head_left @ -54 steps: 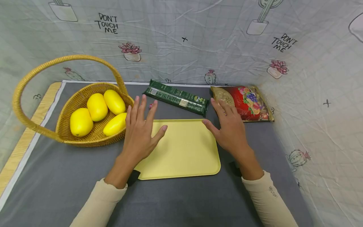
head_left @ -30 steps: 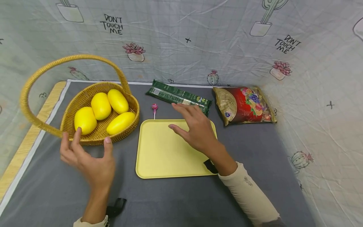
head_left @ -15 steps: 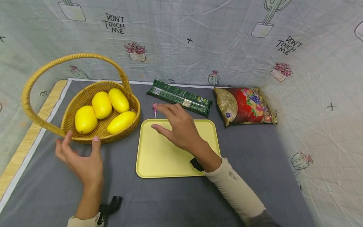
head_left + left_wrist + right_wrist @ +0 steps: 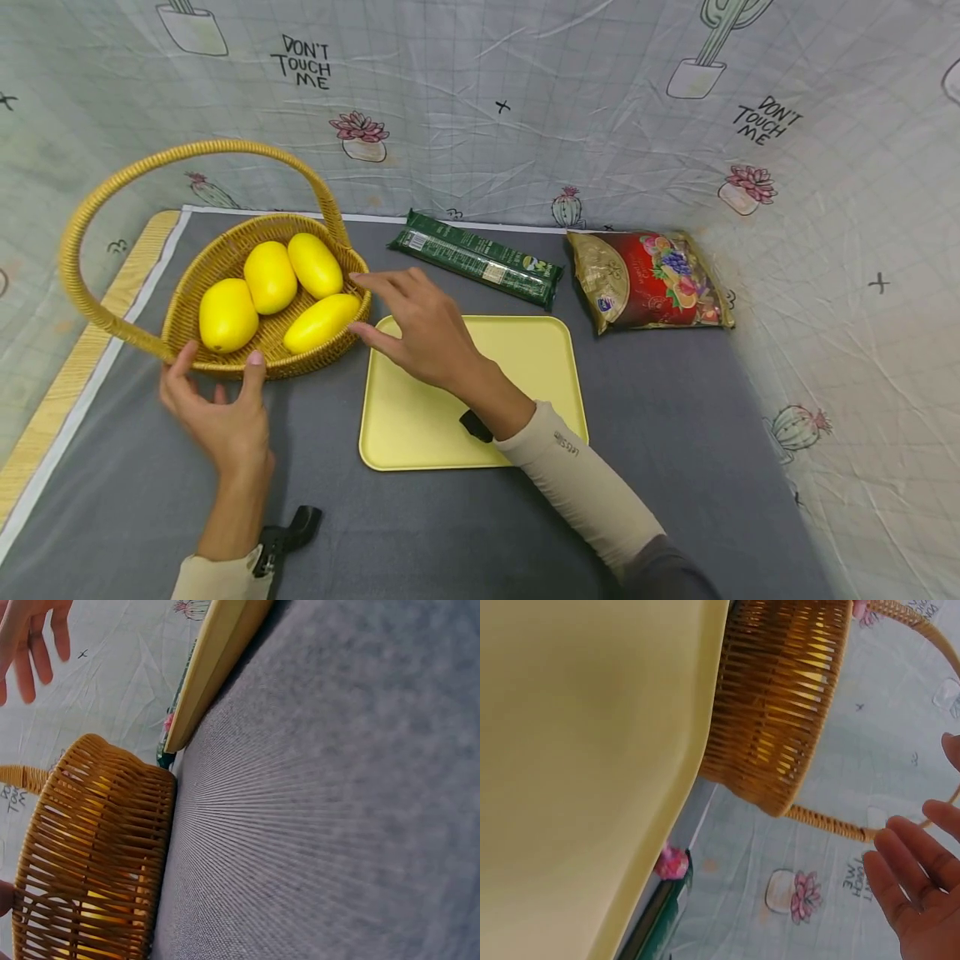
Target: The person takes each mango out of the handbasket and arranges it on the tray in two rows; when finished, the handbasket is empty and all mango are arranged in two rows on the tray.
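Note:
My left hand (image 4: 227,421) is at the near rim of a wicker basket (image 4: 330,354), its thumb and a fingertip touching the rim, apart from each other. Inside the basket lie several yellow mango-like fruits (image 4: 228,317), and its arched handle stands up. My right hand (image 4: 423,329) hovers with fingers extended and parted near the basket's right rim, holding nothing. In the right wrist view, that right hand appears clear of the basket wall. Beneath my right forearm lies a pale yellow tray (image 4: 405,433).
A green packet (image 4: 476,258) lies behind the tray. At the back right rests a red and gold bag (image 4: 652,279). A pink lollipop (image 4: 672,862), hidden behind my right hand in the head view, shows beside the tray. A printed cloth (image 4: 480,150) hangs behind.
My left hand has moved from beside the tray to the basket's near rim. My right hand has swept left across the tray toward the basket. The objects stay where they were.

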Demonstrator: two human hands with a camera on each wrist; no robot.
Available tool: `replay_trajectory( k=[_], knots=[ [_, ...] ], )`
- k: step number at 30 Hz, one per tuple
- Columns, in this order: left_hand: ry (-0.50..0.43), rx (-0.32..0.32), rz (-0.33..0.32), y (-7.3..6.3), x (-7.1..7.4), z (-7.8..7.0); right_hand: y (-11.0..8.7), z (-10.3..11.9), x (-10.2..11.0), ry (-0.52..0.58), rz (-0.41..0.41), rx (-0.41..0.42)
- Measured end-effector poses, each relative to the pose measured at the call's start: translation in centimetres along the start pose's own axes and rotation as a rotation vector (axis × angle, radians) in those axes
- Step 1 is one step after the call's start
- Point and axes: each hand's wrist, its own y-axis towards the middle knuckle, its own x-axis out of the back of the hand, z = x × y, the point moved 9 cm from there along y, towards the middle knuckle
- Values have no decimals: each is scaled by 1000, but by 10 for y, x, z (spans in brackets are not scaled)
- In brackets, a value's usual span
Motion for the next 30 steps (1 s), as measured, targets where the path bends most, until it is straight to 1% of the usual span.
replay_trajectory(
  k=[3,7,12,15,18,21,24,30],
  knots=[
    [-6,3,-4,0,0,-1,8,4,-9,18,4,-1],
    [-16,5,-5,1,-1,-1,18,7,-22,60,1,-21],
    [-40,2,-3,1,-2,1,32,5,-38,124,-2,-76],
    [-54,5,-2,1,-3,2,40,2,-50,150,20,-115],
    [-56,8,2,1,-3,2,44,-2,-62,167,74,-150],
    [-51,4,4,0,-4,1,47,-3,-73,188,143,-164],
    [-48,-3,0,0,-3,0,50,-2,-81,209,221,-149],
    [-49,-6,2,0,-3,-1,55,-2,-94,213,376,-106]
  ],
)
